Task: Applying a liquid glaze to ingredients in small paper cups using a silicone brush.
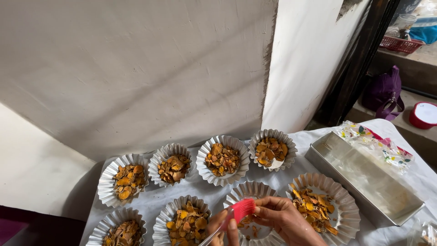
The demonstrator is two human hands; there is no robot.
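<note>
My left hand (pixel 224 230) is at the bottom edge, its fingers around the clear handle of a red silicone brush (pixel 241 209). My right hand (pixel 284 221) is curled beside it, fingertips against the red bristles. Both hands hover over a fluted metal tin (pixel 255 189) with a few orange dried slices in it. Whether the right fingers pinch the bristles or a slice is hidden. More fluted tins filled with orange slices surround it, such as the tin to the right (pixel 341 200) and the tin to the left (pixel 175 214).
Several filled tins line the back row (pixel 222 160) on a white cloth (pixel 200 187). A rectangular metal tray (pixel 364 182) lies at the right with a patterned plastic bag (pixel 378 146) behind it. A white wall stands behind; a purple bag (pixel 384 91) and a red lid (pixel 423 115) sit on steps.
</note>
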